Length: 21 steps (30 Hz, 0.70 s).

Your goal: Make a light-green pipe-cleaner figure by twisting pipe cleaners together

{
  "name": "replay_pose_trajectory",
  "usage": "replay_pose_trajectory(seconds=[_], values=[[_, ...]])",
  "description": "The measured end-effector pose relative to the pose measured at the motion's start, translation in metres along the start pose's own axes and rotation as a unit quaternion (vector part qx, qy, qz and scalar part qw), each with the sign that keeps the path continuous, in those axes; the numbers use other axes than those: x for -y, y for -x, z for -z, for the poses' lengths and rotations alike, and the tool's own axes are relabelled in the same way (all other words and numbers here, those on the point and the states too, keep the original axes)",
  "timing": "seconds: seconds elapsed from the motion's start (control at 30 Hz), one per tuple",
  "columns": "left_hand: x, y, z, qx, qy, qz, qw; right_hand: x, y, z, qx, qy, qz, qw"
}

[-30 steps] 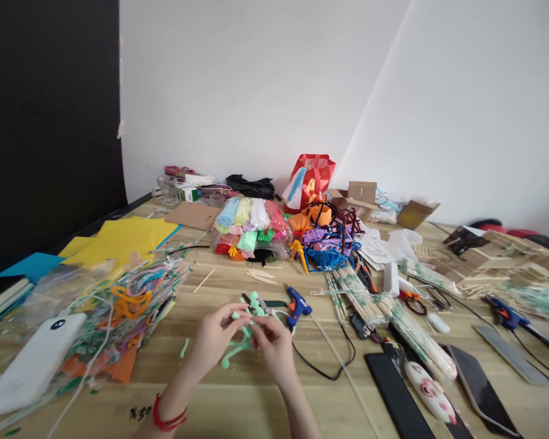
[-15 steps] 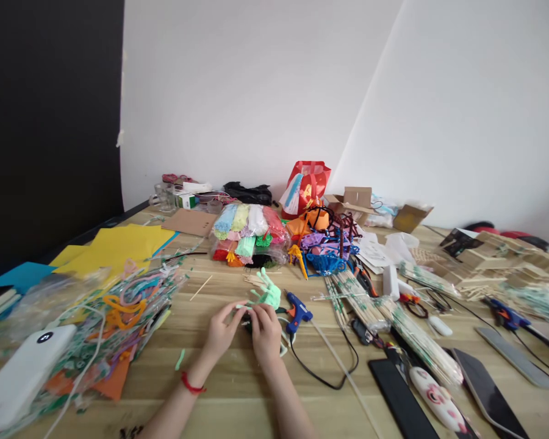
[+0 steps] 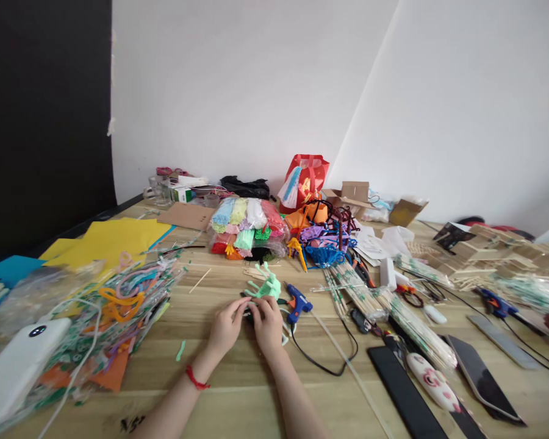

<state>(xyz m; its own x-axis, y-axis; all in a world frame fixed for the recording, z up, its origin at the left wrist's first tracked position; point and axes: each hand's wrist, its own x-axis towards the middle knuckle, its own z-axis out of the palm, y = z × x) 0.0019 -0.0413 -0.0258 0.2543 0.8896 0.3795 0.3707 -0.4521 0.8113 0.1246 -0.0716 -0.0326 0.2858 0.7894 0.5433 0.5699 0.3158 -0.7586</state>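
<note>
My left hand (image 3: 225,326) and my right hand (image 3: 268,323) work close together above the wooden table, thumbs and forefingers pinched. Between their fingertips is a small pale green piece, apparently pipe cleaner, mostly covered by the fingers. Just beyond my right fingers sits a light green fuzzy pipe-cleaner figure (image 3: 269,285) with thin strands sticking out. A tool with dark and pale looped parts lies under my right hand, largely hidden. To the right rests a blue glue gun (image 3: 297,303) with a black cord. A short green scrap (image 3: 180,350) lies left of my left wrist.
Bagged pipe-cleaner bundles (image 3: 246,222) stand behind the hands, beside a colourful pile (image 3: 326,238). Packed craft strips (image 3: 114,317) and a white power bank (image 3: 25,372) lie left. Wooden sticks (image 3: 359,296), phones (image 3: 480,375) and another glue gun (image 3: 501,303) are on the right.
The view has shifted slightly. Both hands stay pinched together, with the fingertips drawn closer and covering more of the pale green piece. The figure and glue gun look unmoved on the table.
</note>
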Motion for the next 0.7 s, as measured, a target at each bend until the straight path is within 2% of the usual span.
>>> replay_pose_trajectory(seconds=[0.17, 0.33, 0.47, 0.57, 0.7], values=[[-0.008, -0.002, 0.006, 0.049, 0.134, 0.060, 0.988, -0.001, -0.001, 0.002, -0.004, -0.050, -0.007, 0.999], [-0.006, -0.012, 0.017, 0.132, 0.307, 0.148, 0.931, 0.000, -0.003, 0.008, 0.006, -0.091, -0.023, 0.996], [0.000, -0.011, 0.020, 0.183, 0.367, 0.177, 0.895, 0.000, -0.004, 0.011, 0.018, -0.110, -0.039, 0.993], [0.006, -0.009, 0.018, 0.181, 0.383, 0.196, 0.884, -0.001, -0.003, 0.011, 0.023, -0.118, -0.054, 0.991], [0.013, -0.008, 0.014, 0.160, 0.378, 0.214, 0.886, -0.001, -0.002, 0.010, 0.021, -0.118, -0.057, 0.991]])
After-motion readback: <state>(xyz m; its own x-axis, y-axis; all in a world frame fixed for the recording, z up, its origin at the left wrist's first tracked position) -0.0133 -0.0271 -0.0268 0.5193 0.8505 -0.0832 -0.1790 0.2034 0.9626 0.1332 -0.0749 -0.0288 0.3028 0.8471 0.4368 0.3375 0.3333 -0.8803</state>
